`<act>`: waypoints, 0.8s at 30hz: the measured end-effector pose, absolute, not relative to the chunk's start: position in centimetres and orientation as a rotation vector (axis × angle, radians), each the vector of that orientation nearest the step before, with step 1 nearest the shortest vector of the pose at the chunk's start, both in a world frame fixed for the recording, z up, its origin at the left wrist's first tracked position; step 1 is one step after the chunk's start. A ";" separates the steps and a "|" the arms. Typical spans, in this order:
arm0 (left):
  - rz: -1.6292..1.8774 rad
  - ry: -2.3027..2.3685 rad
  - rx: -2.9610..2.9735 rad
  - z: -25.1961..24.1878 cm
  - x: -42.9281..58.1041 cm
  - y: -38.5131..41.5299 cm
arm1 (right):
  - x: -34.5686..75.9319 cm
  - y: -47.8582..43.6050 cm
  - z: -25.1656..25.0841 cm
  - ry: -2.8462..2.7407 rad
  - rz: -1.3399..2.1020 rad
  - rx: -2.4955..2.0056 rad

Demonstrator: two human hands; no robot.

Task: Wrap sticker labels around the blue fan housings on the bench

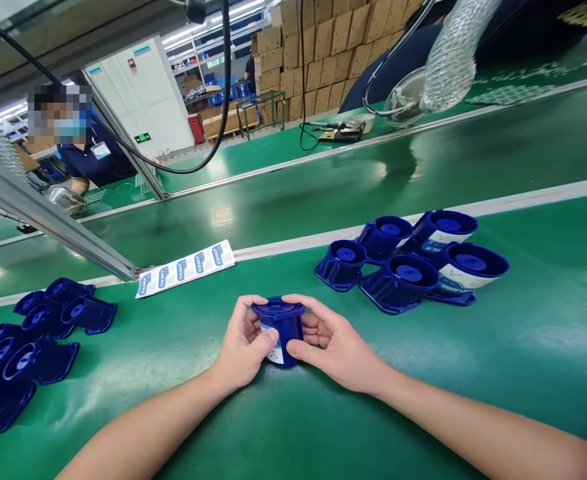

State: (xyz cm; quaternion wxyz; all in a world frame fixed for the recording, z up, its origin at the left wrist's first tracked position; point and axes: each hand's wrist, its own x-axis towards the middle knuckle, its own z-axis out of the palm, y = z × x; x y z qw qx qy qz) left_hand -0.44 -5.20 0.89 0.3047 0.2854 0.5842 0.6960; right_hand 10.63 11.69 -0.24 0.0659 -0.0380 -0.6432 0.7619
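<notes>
Between my two hands a dark blue plastic housing [290, 333] stands on the green table, its wide flange at the top. My left hand [246, 343] grips its left side, the thumb lying on a white and blue label [275, 352] on the housing's front. On the other side my right hand [331, 343] is closed round it, fingers behind and thumb at the front. Ahead to the left lies a sheet of labels [186, 269], printed in blue and white. The underside of the housing is hidden.
Several blue housings [406, 273] stand at the right, some labelled. More housings [38, 357] are grouped at the left. A metal post [58, 213] rises at the left. Beyond the conveyor [283, 193], a co-worker [93, 150] is at a bench with a soldering tool [341, 130].
</notes>
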 end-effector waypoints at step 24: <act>1.612 1.669 1.001 0.9 0.0 -6.0 | 10.2 12.5 -0.3 -1.755 2.467 -0.069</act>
